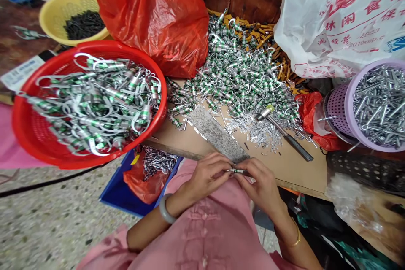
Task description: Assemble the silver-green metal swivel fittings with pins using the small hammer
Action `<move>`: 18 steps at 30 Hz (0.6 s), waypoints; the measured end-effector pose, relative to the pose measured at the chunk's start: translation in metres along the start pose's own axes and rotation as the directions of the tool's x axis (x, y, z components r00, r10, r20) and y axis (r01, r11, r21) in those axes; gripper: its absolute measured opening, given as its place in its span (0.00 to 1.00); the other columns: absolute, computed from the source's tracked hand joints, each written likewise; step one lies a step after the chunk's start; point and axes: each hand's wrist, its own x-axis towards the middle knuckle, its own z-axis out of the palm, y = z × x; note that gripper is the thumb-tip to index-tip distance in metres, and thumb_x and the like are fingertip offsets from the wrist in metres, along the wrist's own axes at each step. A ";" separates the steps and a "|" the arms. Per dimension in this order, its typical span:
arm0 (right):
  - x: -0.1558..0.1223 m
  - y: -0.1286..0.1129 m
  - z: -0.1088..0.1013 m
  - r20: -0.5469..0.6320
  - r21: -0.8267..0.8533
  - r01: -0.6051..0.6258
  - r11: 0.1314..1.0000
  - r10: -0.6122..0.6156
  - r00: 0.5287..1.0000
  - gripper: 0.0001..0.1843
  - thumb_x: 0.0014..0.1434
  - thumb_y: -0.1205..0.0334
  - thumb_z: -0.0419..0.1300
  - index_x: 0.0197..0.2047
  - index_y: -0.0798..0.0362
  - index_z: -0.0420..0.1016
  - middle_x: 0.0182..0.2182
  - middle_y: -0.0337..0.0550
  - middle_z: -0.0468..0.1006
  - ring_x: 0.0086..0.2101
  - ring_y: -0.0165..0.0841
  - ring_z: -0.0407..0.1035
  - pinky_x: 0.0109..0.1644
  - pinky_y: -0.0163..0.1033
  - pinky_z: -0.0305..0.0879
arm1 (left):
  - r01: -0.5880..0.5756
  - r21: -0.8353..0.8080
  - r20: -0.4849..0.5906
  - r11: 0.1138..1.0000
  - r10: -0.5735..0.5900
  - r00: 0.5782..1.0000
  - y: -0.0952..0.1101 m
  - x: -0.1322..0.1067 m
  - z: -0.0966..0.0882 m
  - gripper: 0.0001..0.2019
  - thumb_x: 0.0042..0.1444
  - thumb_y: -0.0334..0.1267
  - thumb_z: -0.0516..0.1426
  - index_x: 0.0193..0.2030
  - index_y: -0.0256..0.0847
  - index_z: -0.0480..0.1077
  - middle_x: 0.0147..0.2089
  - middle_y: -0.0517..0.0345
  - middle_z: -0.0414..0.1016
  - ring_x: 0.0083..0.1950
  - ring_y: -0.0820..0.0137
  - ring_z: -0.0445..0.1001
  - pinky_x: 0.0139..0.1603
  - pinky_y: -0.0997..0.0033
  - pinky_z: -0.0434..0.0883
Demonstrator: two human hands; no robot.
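My left hand [209,175] and my right hand [261,182] meet near the table's front edge, in front of my pink shirt. Between their fingertips lies a slim silver-and-green metal fitting [237,171], held level, with one end in each pinch. Fingers hide both of its ends. Just beyond my hands is a flat speckled metal plate [215,130] on the brown board [303,173]. A hammer [289,137] with a black grip rests to the right, its head among small silver tabs [265,135]. Behind them rises a heap of similar green-and-silver fittings [243,76].
A red basket [19,122] of hooked fittings stands at left, near a yellow basket [47,21] of black pieces and a red plastic bag [152,12]. At right are a purple basket [340,105] of ring-ended pins and a white bag [303,25]. A blue bin [122,198] sits below.
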 end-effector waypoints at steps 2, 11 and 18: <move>0.000 -0.001 -0.001 -0.003 0.060 -0.046 0.997 0.046 0.999 0.07 0.68 0.56 0.60 0.44 0.48 0.77 0.37 0.45 0.79 0.40 0.37 0.74 0.43 0.41 0.71 | -0.002 -0.039 0.076 0.999 0.005 0.997 0.002 0.003 -0.003 0.06 0.59 0.29 0.60 0.38 0.42 0.79 0.39 0.50 0.84 0.40 0.63 0.79 0.43 0.64 0.73; -0.015 0.011 0.004 0.215 0.360 -0.451 0.817 0.397 0.892 0.19 0.64 0.45 0.61 0.33 0.53 0.78 0.24 0.38 0.76 0.25 0.30 0.68 0.29 0.34 0.62 | 0.547 -0.588 0.175 0.596 -0.567 0.805 -0.013 -0.017 0.032 0.10 0.48 0.36 0.69 0.34 0.38 0.74 0.30 0.59 0.78 0.31 0.71 0.75 0.33 0.74 0.71; -0.017 0.022 0.013 0.208 0.442 -0.508 0.739 0.466 0.860 0.23 0.61 0.41 0.62 0.29 0.54 0.75 0.21 0.37 0.75 0.22 0.28 0.64 0.27 0.33 0.59 | 0.499 -0.722 0.064 0.480 -0.671 0.738 -0.022 -0.027 0.051 0.24 0.39 0.38 0.75 0.36 0.41 0.66 0.30 0.63 0.78 0.30 0.73 0.76 0.33 0.76 0.72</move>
